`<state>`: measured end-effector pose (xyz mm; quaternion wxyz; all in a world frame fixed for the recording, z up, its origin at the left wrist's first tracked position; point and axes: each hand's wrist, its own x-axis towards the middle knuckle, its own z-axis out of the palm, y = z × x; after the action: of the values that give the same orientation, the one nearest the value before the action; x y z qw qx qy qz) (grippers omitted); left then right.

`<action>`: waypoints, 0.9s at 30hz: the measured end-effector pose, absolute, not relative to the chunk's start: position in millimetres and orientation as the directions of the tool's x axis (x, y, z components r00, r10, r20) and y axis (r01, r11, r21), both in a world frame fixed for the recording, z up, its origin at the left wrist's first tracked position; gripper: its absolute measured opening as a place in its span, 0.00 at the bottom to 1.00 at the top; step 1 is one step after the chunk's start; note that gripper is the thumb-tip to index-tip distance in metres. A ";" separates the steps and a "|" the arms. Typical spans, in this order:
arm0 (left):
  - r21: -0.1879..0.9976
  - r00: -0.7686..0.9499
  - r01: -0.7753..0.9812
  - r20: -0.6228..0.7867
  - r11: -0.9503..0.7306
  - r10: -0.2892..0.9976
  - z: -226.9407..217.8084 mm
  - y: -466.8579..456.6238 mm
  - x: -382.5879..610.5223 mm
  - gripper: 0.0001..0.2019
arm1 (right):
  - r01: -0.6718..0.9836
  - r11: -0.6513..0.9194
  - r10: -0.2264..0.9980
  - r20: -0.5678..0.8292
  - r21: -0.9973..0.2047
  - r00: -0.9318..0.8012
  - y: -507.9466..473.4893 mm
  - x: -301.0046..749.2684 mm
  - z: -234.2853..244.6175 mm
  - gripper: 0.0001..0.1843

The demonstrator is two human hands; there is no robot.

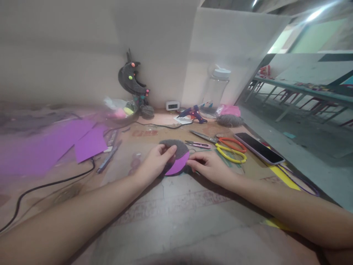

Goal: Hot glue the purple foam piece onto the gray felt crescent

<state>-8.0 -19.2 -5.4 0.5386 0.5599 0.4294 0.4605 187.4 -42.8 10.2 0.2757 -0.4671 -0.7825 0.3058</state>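
- Cardboard-covered worktable [176, 206] against a pale wall is recorded. How are the hands placed?
- The left hand [157, 160] is pinched on the upper left edge of a round purple paper disc half covered in grey yarn [179, 165], which is laid flat at mid-table. The right hand [209, 167] is kept uncurled, fingertips pressed against the disc's right edge.
- What is noted nearby?
- Orange-handled and yellow-handled scissors [230, 149] and a black smartphone [259, 148] are logged to the right, purple paper sheets [89, 143] to the left.
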 end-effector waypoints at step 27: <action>0.997 0.096 -0.067 0.043 -0.037 0.994 -7.9 -19.7 -7.8 0.15 | 0.304 0.114 0.953 0.018 -0.946 -0.302 -22.9 162.7 5.3 0.13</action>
<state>-7.8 -19.7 -7.9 0.5297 0.5173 0.4483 0.5008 162.7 -22.9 5.3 0.3495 -0.4766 -0.6593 0.4648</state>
